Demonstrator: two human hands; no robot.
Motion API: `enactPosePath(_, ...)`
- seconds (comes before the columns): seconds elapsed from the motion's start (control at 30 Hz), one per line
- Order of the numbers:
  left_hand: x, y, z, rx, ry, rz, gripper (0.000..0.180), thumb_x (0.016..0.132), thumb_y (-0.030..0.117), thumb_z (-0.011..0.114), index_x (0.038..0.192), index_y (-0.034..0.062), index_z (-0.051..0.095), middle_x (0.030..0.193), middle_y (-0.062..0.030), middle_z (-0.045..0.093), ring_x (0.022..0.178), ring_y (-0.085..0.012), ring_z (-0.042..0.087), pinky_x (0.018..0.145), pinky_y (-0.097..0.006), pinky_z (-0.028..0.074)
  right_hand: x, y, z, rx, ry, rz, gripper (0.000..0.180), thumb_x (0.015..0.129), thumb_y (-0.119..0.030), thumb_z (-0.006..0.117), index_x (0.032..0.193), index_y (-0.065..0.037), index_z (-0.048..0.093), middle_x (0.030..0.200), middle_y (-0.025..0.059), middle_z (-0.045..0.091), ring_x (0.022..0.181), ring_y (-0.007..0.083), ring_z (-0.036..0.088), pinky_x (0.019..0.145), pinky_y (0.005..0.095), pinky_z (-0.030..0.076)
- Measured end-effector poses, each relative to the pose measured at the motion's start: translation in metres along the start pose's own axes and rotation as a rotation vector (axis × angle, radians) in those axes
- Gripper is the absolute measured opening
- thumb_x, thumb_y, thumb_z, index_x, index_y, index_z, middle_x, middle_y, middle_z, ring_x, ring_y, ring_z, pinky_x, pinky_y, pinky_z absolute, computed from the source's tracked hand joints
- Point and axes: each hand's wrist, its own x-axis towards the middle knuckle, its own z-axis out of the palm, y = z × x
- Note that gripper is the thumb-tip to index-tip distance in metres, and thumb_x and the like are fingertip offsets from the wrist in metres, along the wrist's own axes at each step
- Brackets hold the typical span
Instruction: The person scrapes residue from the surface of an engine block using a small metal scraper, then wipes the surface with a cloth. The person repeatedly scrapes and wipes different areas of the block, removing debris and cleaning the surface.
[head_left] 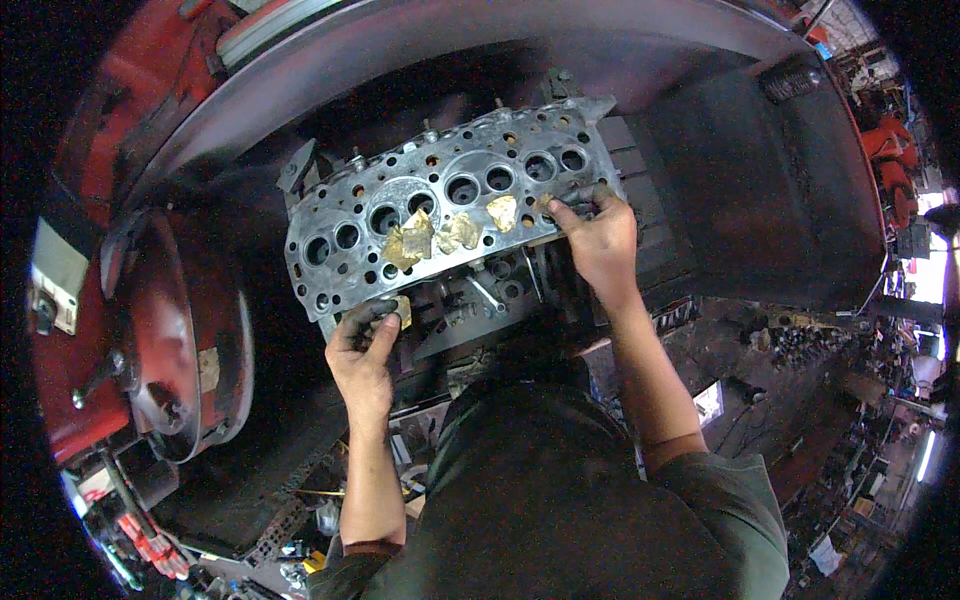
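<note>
A grey metal cylinder head (462, 215) lies tilted in front of me, with valve openings and bolt holes across its flat face. Several crumpled yellow-brown scraps, like worn sandpaper, rest along its near side: one pile (408, 243), a middle scrap (460, 233) and another scrap (502, 212). My left hand (364, 345), just off the near left edge, pinches a similar yellow-brown scrap (403, 311) between thumb and fingers. At the right end of the face, my right hand (603, 230) has its fingers closed on a small yellowish scrap (544, 204).
Below the cylinder head, a wrench (488, 290) lies among metal parts on a dark surface. Left stands a large red wheel-shaped machine part (190, 340) with a crank handle (95, 385). A dark curved machine housing (480, 50) spans the back. Cluttered parts cover the floor at right.
</note>
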Motion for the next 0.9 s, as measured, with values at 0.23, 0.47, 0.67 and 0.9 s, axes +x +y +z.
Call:
enactPosePath(0.23, 0.0, -0.001, -0.003, -0.028, 0.008, -0.012, 0.019, 0.083, 0.006, 0.075, 0.1, 0.0003, 0.071, 0.086, 0.0002, 0.066, 0.074, -0.0069, 0.054, 0.07, -0.021, 0.041, 0.002, 0.007, 0.009, -0.325, 0.113, -0.252, 0.028, 0.078, -0.02, 0.076, 0.092, 0.003, 0.068, 0.09, 0.0248, 0.067, 0.083, 0.039, 0.066, 0.072, 0.0439, 0.05)
enactPosePath(0.47, 0.001, -0.001, -0.003, 0.022, 0.016, -0.011, 0.016, 0.083, 0.005, 0.074, 0.098, 0.0008, 0.071, 0.085, 0.0007, 0.066, 0.074, -0.0065, 0.053, 0.069, -0.021, 0.04, 0.005, 0.017, -0.005, -0.091, 0.093, -0.19, 0.026, 0.082, -0.017, 0.073, 0.1, 0.002, 0.068, 0.097, 0.023, 0.068, 0.091, 0.04, 0.065, 0.08, 0.0431, 0.05)
enactPosePath(0.67, 0.004, -0.001, 0.0, -0.025, -0.017, -0.007, 0.015, 0.083, 0.005, 0.075, 0.097, 0.0015, 0.072, 0.085, 0.0013, 0.065, 0.073, -0.0065, 0.053, 0.069, -0.022, 0.041, 0.003, 0.015, -0.004, -0.135, 0.073, -0.255, 0.027, 0.081, -0.017, 0.073, 0.102, 0.0, 0.069, 0.098, 0.0218, 0.067, 0.093, 0.04, 0.063, 0.082, 0.0449, 0.049)
enactPosePath(0.9, 0.004, -0.001, -0.001, -0.012, -0.002, 0.002, 0.015, 0.084, 0.006, 0.074, 0.098, 0.0008, 0.072, 0.084, 0.0016, 0.064, 0.074, -0.0065, 0.053, 0.071, -0.022, 0.042, 0.0, 0.007, 0.0, -0.341, 0.007, -0.358, 0.032, 0.079, -0.021, 0.075, 0.105, -0.003, 0.07, 0.1, 0.0206, 0.066, 0.098, 0.0392, 0.061, 0.088, 0.0454, 0.048)
